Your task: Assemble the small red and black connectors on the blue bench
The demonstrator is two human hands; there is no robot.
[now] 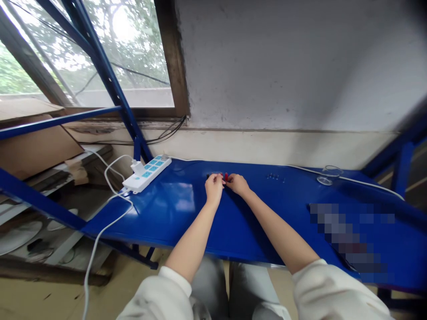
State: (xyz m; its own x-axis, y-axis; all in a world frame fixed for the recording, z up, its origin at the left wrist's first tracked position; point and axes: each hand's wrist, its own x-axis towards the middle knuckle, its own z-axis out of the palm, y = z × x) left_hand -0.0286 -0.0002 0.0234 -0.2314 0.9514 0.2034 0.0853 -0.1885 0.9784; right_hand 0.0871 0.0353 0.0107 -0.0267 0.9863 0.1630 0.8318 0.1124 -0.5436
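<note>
Fingertips of the left hand (pixel 213 187) and right hand (pixel 237 184) pinch in close, either side of a small red piece (pixel 226 177) near the back edge of the blue steel bench (pixel 167 209), though honestly can't tell if either is gripping it.

Your left hand (pixel 213 186) and right hand (pixel 237 184) come together on the blue metal desk (pixel 167 213), fingertips at a small red piece (pixel 226 177), with a small dark piece (pixel 208 176) just left of them. A white power strip (pixel 147 174) sits well left, its white cable (pixel 100 240) dropping off the desk. Tiny dark studs (pixel 273 177) and clear plastic rings (pixel 326 178) lie to the right.
</note>
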